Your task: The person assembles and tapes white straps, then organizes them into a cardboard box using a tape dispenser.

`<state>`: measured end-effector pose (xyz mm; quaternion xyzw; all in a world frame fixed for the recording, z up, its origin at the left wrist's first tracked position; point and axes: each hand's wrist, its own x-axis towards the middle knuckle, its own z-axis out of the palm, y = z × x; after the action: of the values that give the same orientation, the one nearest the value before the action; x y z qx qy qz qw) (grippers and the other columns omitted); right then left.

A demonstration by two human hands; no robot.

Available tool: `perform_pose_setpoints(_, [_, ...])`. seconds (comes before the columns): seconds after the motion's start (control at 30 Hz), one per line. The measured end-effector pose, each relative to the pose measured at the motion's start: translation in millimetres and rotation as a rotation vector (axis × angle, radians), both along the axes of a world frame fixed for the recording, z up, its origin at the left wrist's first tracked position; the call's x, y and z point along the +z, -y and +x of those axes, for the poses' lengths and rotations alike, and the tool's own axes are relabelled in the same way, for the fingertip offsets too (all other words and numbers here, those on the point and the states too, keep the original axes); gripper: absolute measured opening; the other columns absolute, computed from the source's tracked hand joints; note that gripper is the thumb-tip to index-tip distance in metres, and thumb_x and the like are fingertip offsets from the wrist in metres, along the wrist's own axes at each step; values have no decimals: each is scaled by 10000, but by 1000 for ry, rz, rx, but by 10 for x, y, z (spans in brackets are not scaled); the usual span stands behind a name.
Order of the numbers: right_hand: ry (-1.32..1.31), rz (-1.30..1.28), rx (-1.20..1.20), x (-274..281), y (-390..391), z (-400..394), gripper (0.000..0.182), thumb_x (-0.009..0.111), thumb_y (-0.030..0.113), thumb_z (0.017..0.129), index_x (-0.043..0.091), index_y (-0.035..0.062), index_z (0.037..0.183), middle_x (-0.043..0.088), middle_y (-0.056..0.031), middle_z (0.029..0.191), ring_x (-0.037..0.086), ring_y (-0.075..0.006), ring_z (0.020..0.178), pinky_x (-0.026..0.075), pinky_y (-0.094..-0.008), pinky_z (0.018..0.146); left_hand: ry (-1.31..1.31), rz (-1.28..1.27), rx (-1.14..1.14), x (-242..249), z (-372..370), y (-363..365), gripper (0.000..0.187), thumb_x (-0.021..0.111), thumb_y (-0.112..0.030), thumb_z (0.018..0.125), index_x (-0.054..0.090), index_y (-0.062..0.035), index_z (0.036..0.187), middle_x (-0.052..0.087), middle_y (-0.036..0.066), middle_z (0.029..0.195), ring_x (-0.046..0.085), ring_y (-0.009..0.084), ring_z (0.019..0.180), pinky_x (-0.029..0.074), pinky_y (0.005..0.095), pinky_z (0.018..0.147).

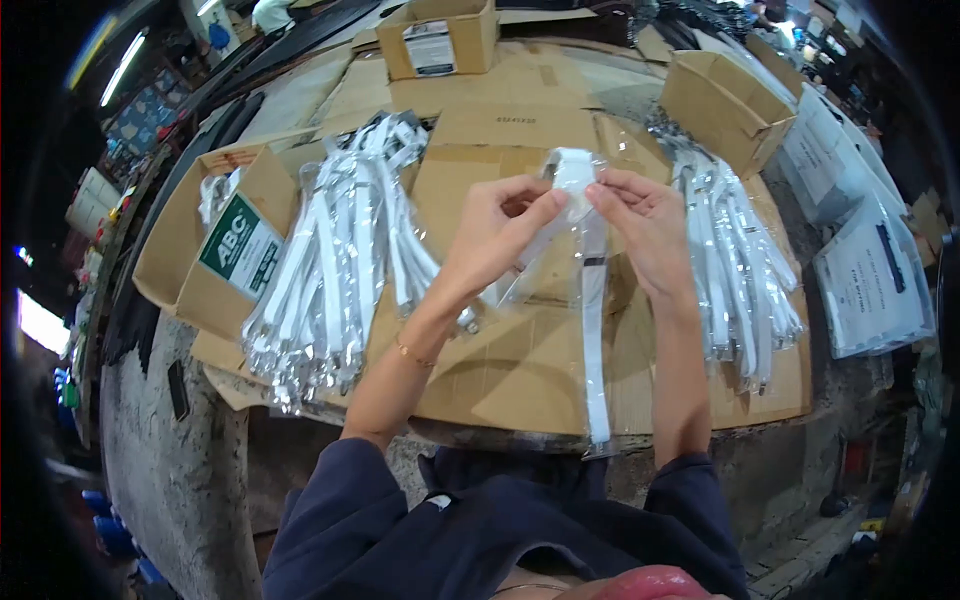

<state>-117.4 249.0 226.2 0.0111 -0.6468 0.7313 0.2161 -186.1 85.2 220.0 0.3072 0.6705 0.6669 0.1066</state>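
A white belt [594, 370] in a clear plastic sleeve hangs down over the cardboard in front of me, its upper end folded over. My left hand [500, 230] pinches that upper end from the left, thumb against the fingers. From the other side, my right hand [648, 228] grips the same end between thumb and fingertips. Left of my hands lies a large pile of similar bagged white belts [340, 230], with shiny metal ends at the bottom. A smaller pile of bagged white belts [735, 265] lies to the right, beyond my right forearm.
Flattened cardboard [490, 380] covers the tabletop. An open carton with a green ABC label [240, 240] stands at left, with white belts inside. Another carton [440, 40] is at the back, and one more [725, 105] at back right. Clear-wrapped white packs [870, 280] sit at far right.
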Motion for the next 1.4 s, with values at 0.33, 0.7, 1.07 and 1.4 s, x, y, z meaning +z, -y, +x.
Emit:
perform_pose_setpoints(0.33, [111, 193, 15, 43, -87, -12, 240, 670, 31, 802, 615, -63, 1016, 665, -85, 873, 601, -88, 779, 486, -214, 695, 88, 70, -49, -38, -29, -33, 235, 635, -185, 854, 655, 49, 839, 554, -25, 664, 459, 35, 600, 354, 201, 530])
perform_pose_setpoints(0.7, [153, 429, -257, -467, -392, 448, 282, 654, 174, 844, 618, -18, 1047, 671, -70, 902, 603, -106, 824, 481, -238, 721, 215, 73, 39, -466, 113, -1, 162, 649, -111, 832, 677, 49, 836, 597, 6, 672, 490, 49, 586, 381, 195, 534])
perform_pose_setpoints(1.07, [864, 286, -142, -1042, -1383, 1252, 308, 615, 229, 868, 627, -63, 965, 611, -45, 828, 537, -99, 775, 423, -239, 721, 266, 32, 76, -697, 252, 146, 172, 660, -106, 830, 677, 62, 862, 592, 2, 677, 489, 45, 603, 384, 193, 548])
perform_pose_setpoints(1.4, [812, 328, -354, -888, -1337, 1210, 230, 644, 216, 836, 622, -12, 847, 566, 6, 743, 484, -62, 702, 393, -219, 696, 210, -49, 80, -743, 396, 95, 168, 664, -114, 832, 674, 54, 831, 573, -20, 663, 473, 27, 609, 371, 179, 548])
